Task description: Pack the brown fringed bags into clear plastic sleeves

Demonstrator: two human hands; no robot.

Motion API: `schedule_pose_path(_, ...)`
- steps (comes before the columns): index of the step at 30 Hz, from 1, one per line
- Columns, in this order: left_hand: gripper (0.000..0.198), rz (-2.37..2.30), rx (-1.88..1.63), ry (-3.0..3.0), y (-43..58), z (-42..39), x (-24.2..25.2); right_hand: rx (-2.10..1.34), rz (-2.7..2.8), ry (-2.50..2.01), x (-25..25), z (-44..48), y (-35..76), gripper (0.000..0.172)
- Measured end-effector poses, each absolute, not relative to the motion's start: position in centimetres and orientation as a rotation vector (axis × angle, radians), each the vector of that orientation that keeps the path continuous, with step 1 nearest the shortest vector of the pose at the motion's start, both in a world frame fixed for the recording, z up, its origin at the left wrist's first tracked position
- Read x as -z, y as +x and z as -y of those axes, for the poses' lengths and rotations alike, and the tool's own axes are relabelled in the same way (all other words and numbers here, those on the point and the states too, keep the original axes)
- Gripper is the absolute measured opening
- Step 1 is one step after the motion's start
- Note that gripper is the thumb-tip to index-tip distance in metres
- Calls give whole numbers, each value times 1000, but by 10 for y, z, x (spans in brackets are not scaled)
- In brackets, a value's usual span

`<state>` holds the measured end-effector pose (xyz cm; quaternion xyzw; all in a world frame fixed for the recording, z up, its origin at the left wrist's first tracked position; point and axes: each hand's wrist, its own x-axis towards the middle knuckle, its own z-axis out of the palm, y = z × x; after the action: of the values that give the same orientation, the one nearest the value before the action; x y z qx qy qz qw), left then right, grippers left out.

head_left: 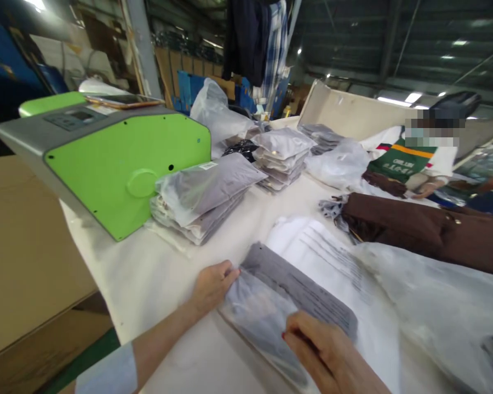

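A clear plastic bag (258,312) lies on the pale table in front of me, partly around or against a flat grey piece (304,284) with printed lines. My left hand (214,282) pinches the bag's upper left corner. Over the bag's right part is my right hand (320,347), its fingers curled on the plastic edge. Beneath the grey piece lies a white plastic sheet (370,312) with printed text.
Stacked bagged grey items (205,191) stand beside a green and grey machine (127,169). Another stack (283,150) is farther back. Brown fabric (427,224) and clear plastic (447,301) lie at right. A person (411,156) works across the table.
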<state>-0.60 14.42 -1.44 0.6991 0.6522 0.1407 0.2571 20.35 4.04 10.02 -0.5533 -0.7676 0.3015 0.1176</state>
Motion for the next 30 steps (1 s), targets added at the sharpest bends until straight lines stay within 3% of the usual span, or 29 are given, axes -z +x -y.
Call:
schedule_pose_path(7,27,-1715,-380,1915,-8,-146,25,-611,2639,-1819,-56,-147,164,15)
schedule_pose_path(13,27,-1690,-349,1973,-8,-147,24,-504,2442,-2144,-39,-166,166,9)
schedule_pose_path(17,26,-1691,-330,1975,-8,-147,21,-269,2253,-2359,-43,-156,178,16)
schedule_pose_path(20,26,-1700,-341,1966,-9,-147,19,119,2187,-2085,-28,-122,168,17)
schedule_pose_path(23,28,-1720,-343,1967,-8,-146,19,381,2251,-1497,6,-81,139,41)
schedule_pose_path(25,29,-1740,-335,1971,-8,-145,19,457,2216,-1379,27,-60,122,52)
schedule_pose_path(28,27,-1758,-323,1987,-8,-146,18,513,2255,-1185,43,-38,118,37)
schedule_pose_path(30,23,-1769,-332,2005,-8,-147,15,600,2197,-1298,45,-25,129,31)
